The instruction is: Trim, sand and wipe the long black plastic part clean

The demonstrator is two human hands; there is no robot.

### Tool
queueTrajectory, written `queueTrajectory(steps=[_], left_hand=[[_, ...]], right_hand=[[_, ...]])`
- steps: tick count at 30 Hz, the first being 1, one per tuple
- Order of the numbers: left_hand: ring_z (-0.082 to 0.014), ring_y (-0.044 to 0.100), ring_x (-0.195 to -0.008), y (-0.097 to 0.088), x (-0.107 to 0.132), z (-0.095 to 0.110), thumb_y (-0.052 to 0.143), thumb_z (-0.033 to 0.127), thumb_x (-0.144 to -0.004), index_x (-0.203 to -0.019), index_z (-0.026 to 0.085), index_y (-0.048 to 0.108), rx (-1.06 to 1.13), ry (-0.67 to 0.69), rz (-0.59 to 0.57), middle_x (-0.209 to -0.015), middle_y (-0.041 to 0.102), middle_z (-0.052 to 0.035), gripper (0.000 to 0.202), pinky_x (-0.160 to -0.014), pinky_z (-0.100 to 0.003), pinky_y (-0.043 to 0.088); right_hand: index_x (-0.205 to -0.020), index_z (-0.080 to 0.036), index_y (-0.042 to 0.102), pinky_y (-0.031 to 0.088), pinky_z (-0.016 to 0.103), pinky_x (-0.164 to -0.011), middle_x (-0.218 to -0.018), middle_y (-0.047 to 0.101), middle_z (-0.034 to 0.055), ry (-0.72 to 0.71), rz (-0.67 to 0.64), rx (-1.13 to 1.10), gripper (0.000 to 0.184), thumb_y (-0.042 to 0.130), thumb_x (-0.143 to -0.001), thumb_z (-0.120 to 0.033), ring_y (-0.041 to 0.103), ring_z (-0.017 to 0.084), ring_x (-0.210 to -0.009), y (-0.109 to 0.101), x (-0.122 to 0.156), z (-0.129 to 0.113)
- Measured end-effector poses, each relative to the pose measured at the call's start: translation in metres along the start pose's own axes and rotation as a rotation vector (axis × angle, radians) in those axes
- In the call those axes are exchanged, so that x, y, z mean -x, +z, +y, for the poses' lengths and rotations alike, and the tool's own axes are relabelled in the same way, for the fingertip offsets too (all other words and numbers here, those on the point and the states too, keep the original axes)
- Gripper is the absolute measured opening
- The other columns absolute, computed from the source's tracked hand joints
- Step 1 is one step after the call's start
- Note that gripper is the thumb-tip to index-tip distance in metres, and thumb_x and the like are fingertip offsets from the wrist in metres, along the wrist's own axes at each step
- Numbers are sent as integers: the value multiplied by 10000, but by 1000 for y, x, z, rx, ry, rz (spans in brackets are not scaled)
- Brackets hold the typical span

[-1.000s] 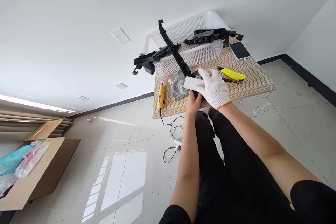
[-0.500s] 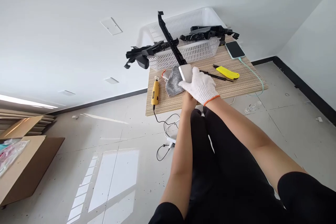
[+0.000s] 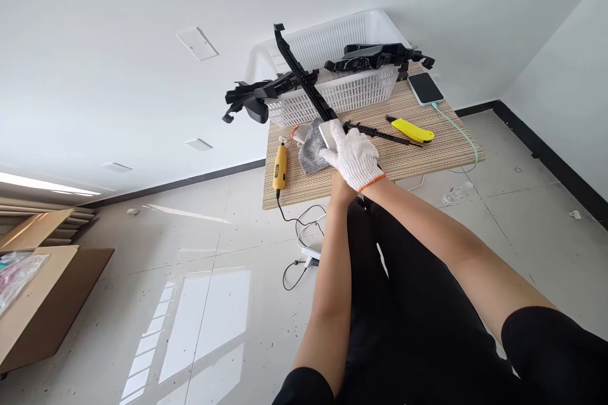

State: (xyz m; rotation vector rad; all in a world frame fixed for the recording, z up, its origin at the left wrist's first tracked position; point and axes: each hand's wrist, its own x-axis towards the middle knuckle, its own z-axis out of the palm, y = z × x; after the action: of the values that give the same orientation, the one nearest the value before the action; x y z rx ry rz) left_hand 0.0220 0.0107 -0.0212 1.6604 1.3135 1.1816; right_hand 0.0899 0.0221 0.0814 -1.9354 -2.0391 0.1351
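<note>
My right hand [image 3: 355,155] wears a white knit glove with an orange cuff. Its thumb and fingers close on a flat white rectangular block [image 3: 327,134], which lies against the near end of a long black plastic strip [image 3: 304,76]. That strip slants up and leftward across the basket. Below the glove is my bare left hand [image 3: 342,190]; its fingers are hidden, so I cannot see its grip. A grey cloth glove [image 3: 312,150] lies just left of the block. To the right, a thin black bar-like tool [image 3: 380,133] rests on the table.
On the wood-patterned table [image 3: 304,186] are a yellow rotary tool [image 3: 280,166] with a cord, a yellow utility knife [image 3: 412,131] and a phone [image 3: 425,88] on a cable. Behind stands a white basket [image 3: 354,96] with black plastic parts [image 3: 375,57] across its rim. A cardboard box [image 3: 57,304] is at left.
My right hand and the white block have shifted left and slightly down. The black strip's far end has swung left, and more of the thin black tool shows.
</note>
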Motion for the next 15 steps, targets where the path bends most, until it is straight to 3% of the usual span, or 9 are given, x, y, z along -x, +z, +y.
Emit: queueTrajectory(steps=[5, 9, 12, 15], left_hand=[[-366, 677, -1090, -3, -6, -5, 724, 225, -797, -986, 165, 690, -110, 153, -127, -1043, 740, -140, 201, -866, -455, 549], [-367, 681, -1042, -5, -8, -4, 785, 233, -736, -928, 168, 656, -205, 168, -152, -1037, 728, -130, 241, -804, -424, 537], [-334, 689, -986, -5, -6, -3, 850, 302, -692, -1038, 169, 629, -156, 127, -122, -1062, 718, -128, 431, -771, -393, 529], [-265, 694, -902, -5, -5, -3, 852, 408, -721, -1170, 172, 585, -27, 58, -119, -1049, 721, -109, 573, -758, -360, 529]], right_hand=[[-1663, -257, 169, 511, 468, -851, -1228, 592, 223, -9, -65, -4, 826, 414, -990, -668, 599, 352, -1053, -21, -2, 1], [-1646, -280, 238, 500, 477, -884, -1258, 567, 205, 42, -129, -76, 781, 470, -989, -632, 614, 364, -1102, -29, -9, 2], [-1626, -293, 289, 501, 491, -894, -1331, 515, 205, 75, -133, -177, 755, 460, -982, -646, 628, 371, -1113, -29, -15, 8], [-1623, -235, 296, 502, 513, -931, -1432, 439, 232, 92, -101, -223, 791, 477, -968, -639, 621, 382, -1144, -28, -21, 16]])
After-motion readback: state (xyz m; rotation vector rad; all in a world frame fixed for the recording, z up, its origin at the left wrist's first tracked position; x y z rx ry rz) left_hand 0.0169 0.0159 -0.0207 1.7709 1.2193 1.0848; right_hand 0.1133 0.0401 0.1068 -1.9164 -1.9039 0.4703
